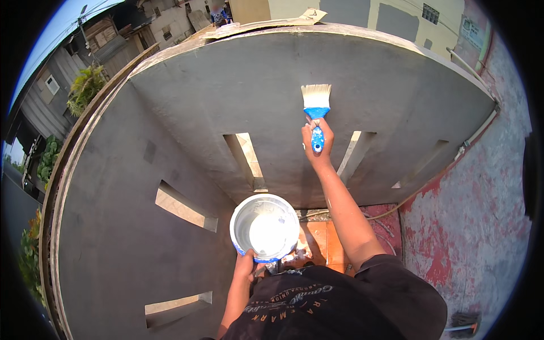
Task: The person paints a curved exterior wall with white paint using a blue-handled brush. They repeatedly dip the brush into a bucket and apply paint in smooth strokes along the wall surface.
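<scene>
"Grey plastered walls point(272, 73) meeting at a corner, narrow slots point(248, 161) cut through: 3 ahead, 2 left. Orange tile floor point(314, 238) below. What's up top?"

"Flat paintbrush point(316, 110), upper middle, in front of the wall ahead, bristles pointing up and away. Can't tell if they touch the plaster."

"Handling?"

"Looks light. Handle stiff, likely plastic, blue with white smears, so maybe slick where wet. Bristles should flex. Best hold: the neck, just below the bristles."

"Right hand point(327, 133)?"

"Closed round that neck, fingers curled, handle's holed end lying toward the wrist."

"Lower down?"

"White plastic bucket point(233, 224), low centre, mouth up. White liquid point(266, 235) inside, blown out by glare, level unclear. Probably the heavier of the 2, could slosh; wants a rim grip, kept level."

"Left hand point(245, 264)?"

"At the bucket's near rim, left of its middle, against the blue edge. Fingers partly hidden, so can't tell how far they spread or whether that hand carries the weight."
</scene>
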A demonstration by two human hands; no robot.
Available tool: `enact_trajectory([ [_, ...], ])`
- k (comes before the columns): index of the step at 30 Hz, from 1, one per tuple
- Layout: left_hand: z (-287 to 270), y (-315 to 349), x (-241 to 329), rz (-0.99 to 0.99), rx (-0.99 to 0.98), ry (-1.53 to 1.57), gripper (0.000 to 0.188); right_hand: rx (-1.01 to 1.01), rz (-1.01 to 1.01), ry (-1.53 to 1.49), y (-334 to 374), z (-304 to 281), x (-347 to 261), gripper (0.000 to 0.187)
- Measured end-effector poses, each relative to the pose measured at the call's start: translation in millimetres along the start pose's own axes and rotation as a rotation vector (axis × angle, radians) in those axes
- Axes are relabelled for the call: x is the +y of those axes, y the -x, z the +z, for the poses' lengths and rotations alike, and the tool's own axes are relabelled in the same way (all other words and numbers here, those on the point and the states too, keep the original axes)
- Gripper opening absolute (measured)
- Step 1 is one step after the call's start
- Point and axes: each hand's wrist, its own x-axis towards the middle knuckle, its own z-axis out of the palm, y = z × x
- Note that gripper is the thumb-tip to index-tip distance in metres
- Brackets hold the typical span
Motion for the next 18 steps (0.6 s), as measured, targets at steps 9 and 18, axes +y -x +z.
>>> enact_trajectory([
  [9,2.4,1.5,14.8,0.002,0.073,-0.017,0.071,0.073,0.259,-0.361,-42.5,13.7,-27.2,0.024],
  [18,-9.0,4.7,10.4,-0.043,0.061,-0.005,0.076,-0.053,-0.043,-0.240,-36.0,9.6,-46.1,0.025],
])
